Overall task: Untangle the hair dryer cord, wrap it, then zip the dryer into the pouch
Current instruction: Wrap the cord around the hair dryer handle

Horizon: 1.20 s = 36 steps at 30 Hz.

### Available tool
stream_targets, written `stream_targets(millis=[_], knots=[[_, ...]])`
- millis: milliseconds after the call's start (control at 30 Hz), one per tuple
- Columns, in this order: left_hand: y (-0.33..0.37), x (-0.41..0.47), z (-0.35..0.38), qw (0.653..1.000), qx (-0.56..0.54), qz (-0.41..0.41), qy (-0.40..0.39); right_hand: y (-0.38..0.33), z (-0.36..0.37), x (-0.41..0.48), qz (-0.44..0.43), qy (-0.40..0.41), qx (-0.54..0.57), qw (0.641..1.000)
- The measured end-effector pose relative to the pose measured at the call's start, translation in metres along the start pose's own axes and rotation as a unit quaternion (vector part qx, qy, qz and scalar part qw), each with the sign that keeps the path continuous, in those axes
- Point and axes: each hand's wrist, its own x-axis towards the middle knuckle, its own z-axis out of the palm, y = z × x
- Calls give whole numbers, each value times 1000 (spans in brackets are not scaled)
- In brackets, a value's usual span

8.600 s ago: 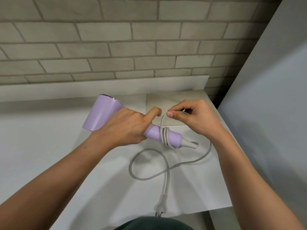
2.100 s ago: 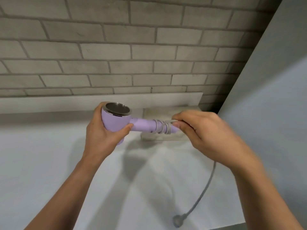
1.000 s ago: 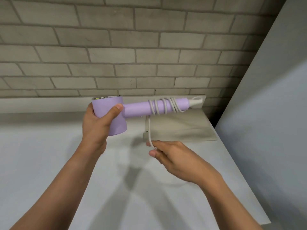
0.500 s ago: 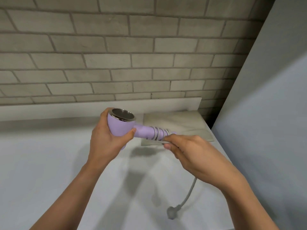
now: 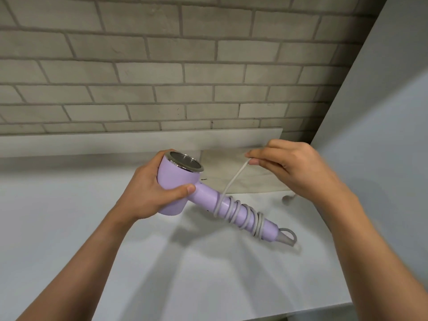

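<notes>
- Holding the lilac hair dryer (image 5: 183, 189) above the white worktop (image 5: 69, 228), we see our left hand (image 5: 148, 193) clenched around its barrel, thumb pressed on the near side where the handle joins and fingers curled round the far side.
- We see the dryer's chrome-rimmed opening (image 5: 185, 161) tilted up and away from us, with the handle (image 5: 236, 210) slanting down and to the right of the barrel.
- We count several loose turns of the grey cord (image 5: 234, 181) coiled along the handle, spread from about its middle down to the end.
- At the handle's end, a pale strain relief (image 5: 285, 239) sticks out, and a small loop of cord curls just beside it.
- From the topmost turn on the handle, a free stretch of cord rises up and to the right, pulled fairly straight, to our right hand (image 5: 291, 167).
- Our right hand's grip is pinched shut on that cord between thumb and forefinger, up and to the right of the dryer's barrel and apart from the handle.
- A blurred grey shape (image 5: 287, 198) shows just below our right wrist, above the handle's end; we cannot tell whether it is the plug.
- A flat beige pouch (image 5: 231, 167) lies on the worktop behind the dryer, near the low white backsplash (image 5: 92, 144), partly hidden by the barrel and our right hand.
- Behind the dryer a grey brick wall (image 5: 162, 66) stands, and to its right a plain grey panel (image 5: 382, 135).
</notes>
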Motion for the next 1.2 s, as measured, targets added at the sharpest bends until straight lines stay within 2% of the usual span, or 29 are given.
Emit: stream_targets(millis=[133,300,467,533,567,633,667,700,733,767,800,833,1000,1200], knots=[[3,-1,0,999,-44,-8,-19,13,15,1,-1,-3,60,998],[6,1,2,991,-127,-30,9,24,38,-4,20,28,112,993],[3,7,7,978,-201,-48,27,7,59,-4,38,16,178,983],[4,9,10,972,-227,-51,39,6,70,-17,91,-22,249,964],[5,10,10,970,-233,-51,47,1,73,-23,169,-39,317,933],[8,13,10,967,-240,-52,67,-5,87,-44,280,-101,344,891],[9,14,11,966,-240,-52,80,-13,91,-43,261,-154,318,898],[9,15,11,966,-237,-52,93,-28,89,-40,239,-210,243,916],[9,17,11,966,-231,-53,107,-34,94,-39,181,-212,222,934],[9,18,13,965,-225,-57,121,-43,96,-36,144,-176,244,943],[8,20,13,963,-221,-64,139,-48,90,-28,131,-159,244,948],[6,22,14,960,-219,-72,159,-50,89,-30,138,-151,253,946],[-7,25,23,952,-175,-106,230,-66,74,-27,125,-217,229,941],[-18,26,27,957,-82,-98,260,-80,55,-27,153,-304,276,899]])
